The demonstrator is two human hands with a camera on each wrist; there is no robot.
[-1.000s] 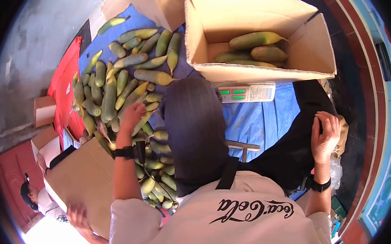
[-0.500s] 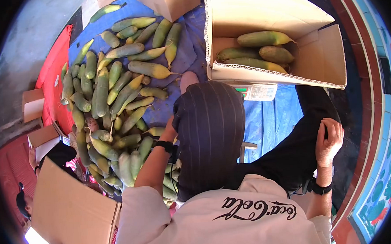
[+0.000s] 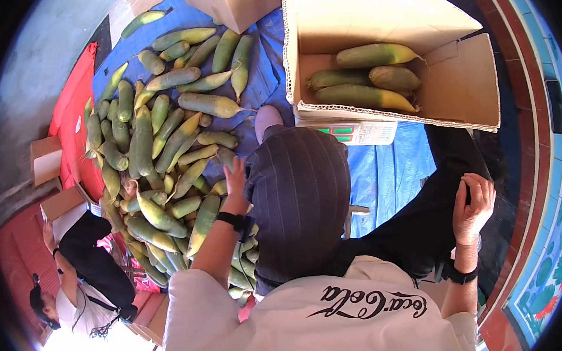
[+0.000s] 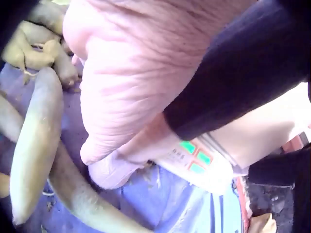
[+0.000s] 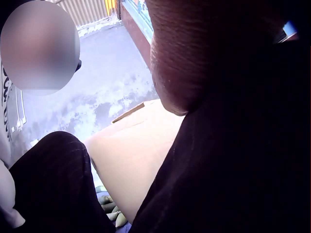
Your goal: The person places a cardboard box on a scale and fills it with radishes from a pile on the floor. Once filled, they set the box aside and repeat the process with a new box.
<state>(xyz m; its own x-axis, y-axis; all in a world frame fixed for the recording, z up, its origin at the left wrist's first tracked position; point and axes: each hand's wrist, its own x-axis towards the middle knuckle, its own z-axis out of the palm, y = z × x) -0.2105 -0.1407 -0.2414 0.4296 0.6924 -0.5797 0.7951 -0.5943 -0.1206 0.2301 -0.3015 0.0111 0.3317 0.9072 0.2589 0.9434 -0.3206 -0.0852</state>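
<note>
Observed the left hand (image 3: 235, 178) stretched forward at the near edge of the papaya pile (image 3: 158, 137), fingers straight and spread, holding nothing. Nearest fruit: a green papaya (image 3: 226, 157) just beyond the fingertips and a yellowing papaya (image 3: 218, 187) just beside the wrist. Observed the right hand (image 3: 474, 202) resting on the black trouser leg (image 3: 423, 219), fingers loosely curved, gripping no fruit. Found the pile lying on the blue tarp (image 3: 389, 170), to the left of the knees. Noted several boxed papayas (image 3: 366, 96) in the cardboard box (image 3: 460, 83), set on the digital scale (image 3: 355, 133) ahead.

Judged step in hand: picking one papaya from the pile. To do it well:
- Choose a fruit lying on top, not one pinned under neighbours, to avoid rolling the heap.
- Wrap the fingers round the thick middle rather than the tapered end, and lift straight up before swinging right.
- Keep nails off the skin, probably easy to bruise on the riper yellow fruit.
- Bring the right hand across to share the weight of a long fruit.
- Lower it into the box beside the others rather than dropping it, to avoid jolting the scale.
</note>
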